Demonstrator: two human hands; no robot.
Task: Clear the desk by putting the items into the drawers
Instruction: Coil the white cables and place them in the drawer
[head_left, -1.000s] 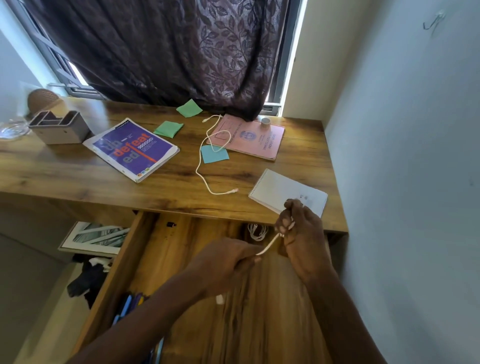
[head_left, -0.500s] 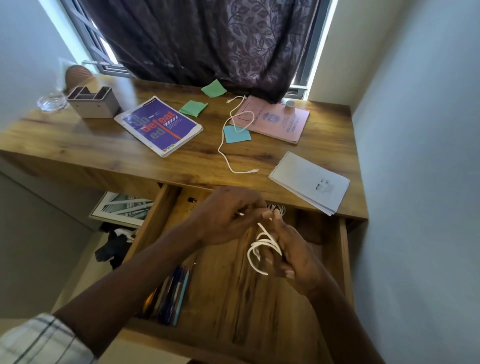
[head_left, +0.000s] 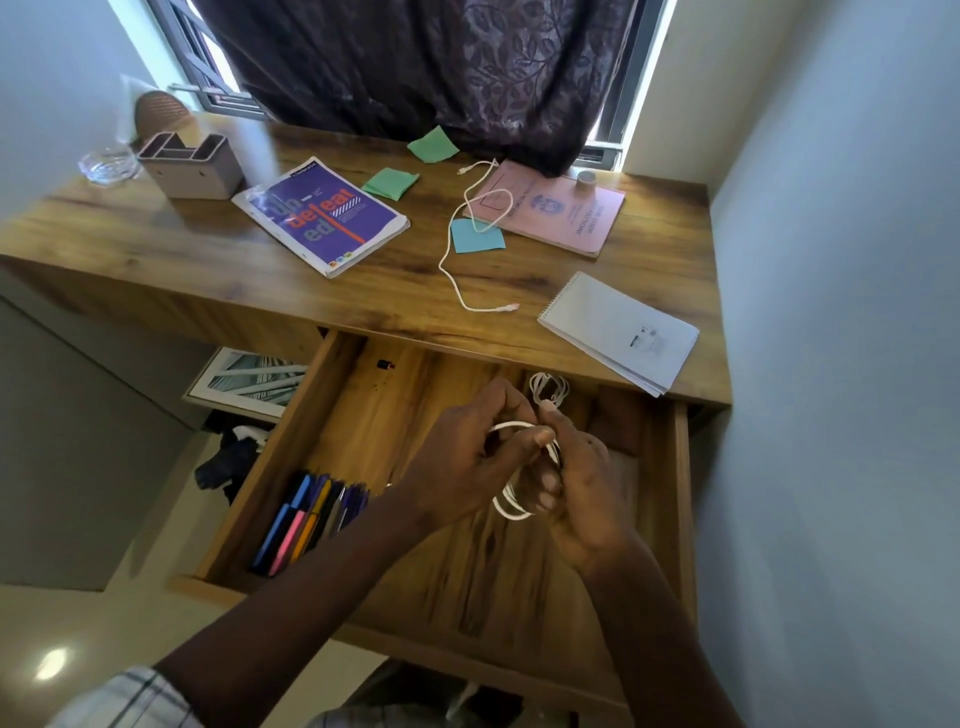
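Surface (head_left: 208, 244), upper frame: books (head_left: 322, 215), notepad (head_left: 618, 332), loose cable (head_left: 452, 275) awaiting clearance. Drawer (head_left: 291, 441) below: pens (head_left: 306, 514), coil (head_left: 548, 389) stowed. Fingers of left hand (head_left: 467, 457) and right hand (head_left: 587, 488) curled round white cable (head_left: 511, 506).

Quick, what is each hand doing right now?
Left hand: pinches the white cable.
Right hand: grips the same cable's coil.
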